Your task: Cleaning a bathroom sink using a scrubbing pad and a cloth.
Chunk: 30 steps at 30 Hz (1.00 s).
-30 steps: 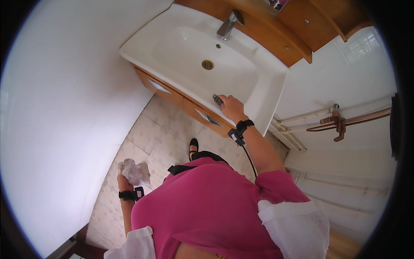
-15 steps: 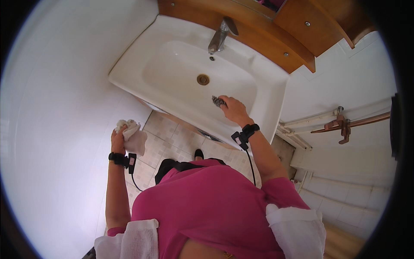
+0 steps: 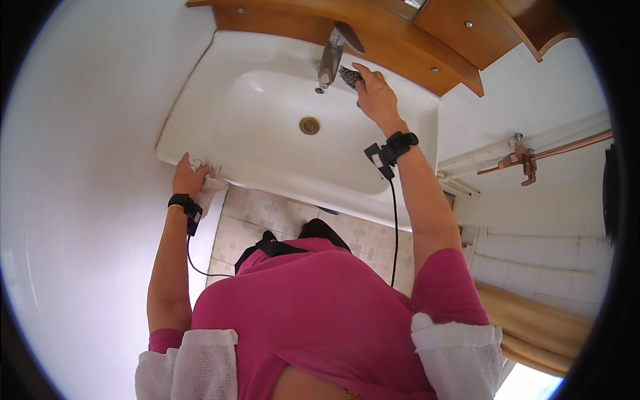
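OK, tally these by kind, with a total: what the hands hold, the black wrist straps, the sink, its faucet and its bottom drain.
White cloth, left hand: 1
Dark textured pad, right hand: 1
Black wrist straps: 2
Sink: 1
Faucet: 1
Bottom drain: 1
Total: 7

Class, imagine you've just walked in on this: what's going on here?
A person in a pink top stands at a white sink. Their right hand holds a dark grey scrubber just right of the faucet, at the back of the sink. Their left hand grips a whitish cloth by the front left corner. No water shows running.
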Each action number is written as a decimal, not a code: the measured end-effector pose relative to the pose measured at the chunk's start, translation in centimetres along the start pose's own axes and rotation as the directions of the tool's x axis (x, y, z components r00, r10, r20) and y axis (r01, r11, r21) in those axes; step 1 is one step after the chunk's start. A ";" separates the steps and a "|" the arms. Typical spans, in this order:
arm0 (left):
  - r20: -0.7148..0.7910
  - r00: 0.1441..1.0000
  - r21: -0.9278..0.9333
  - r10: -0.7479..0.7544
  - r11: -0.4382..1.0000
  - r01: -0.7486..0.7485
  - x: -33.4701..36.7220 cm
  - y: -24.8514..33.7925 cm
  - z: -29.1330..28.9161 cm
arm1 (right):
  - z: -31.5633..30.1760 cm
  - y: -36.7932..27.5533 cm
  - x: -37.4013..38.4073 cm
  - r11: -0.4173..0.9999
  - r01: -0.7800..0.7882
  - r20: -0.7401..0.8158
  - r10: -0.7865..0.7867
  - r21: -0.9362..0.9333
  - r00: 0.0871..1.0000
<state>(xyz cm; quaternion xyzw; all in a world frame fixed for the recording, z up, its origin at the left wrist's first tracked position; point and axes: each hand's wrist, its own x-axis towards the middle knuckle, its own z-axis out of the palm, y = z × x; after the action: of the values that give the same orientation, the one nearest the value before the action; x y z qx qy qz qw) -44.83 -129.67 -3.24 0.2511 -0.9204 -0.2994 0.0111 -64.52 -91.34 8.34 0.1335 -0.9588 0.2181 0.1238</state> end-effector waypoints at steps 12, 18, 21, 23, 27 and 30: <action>0.326 0.926 0.257 -0.191 0.960 0.108 -1.0 2.7 0.5 | 5.1 -0.1 1.9 0.827 0.433 0.115 -0.421 -0.359 0.900; 0.279 0.939 0.206 -0.199 0.968 0.144 -1.4 3.5 0.7 | 5.2 2.2 5.7 0.865 0.329 0.123 -0.305 -0.379 0.944; 0.242 0.954 0.145 -0.176 0.979 0.144 -1.4 3.3 0.8 | 5.6 2.1 7.0 0.976 0.153 0.116 -0.135 -0.158 0.984; 0.255 0.951 0.158 -0.177 0.978 0.139 -1.4 3.6 0.7 | 5.1 2.1 6.5 0.988 0.112 0.152 -0.095 -0.107 0.984; 0.252 0.951 0.141 -0.181 0.979 0.149 -1.6 2.9 0.9 | 4.2 1.3 3.4 0.985 0.175 0.300 -0.162 -0.014 0.940; 0.238 0.961 0.094 -0.142 0.988 0.122 -1.7 2.5 1.0 | 4.0 2.2 3.4 0.967 0.254 0.303 -0.239 -0.012 0.922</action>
<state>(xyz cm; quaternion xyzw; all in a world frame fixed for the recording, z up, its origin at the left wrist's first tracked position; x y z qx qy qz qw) -44.64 -126.53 -2.45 0.2734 -0.9070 -0.2919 -0.1322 -69.09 -91.88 5.03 0.2813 -0.9472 0.1534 0.0070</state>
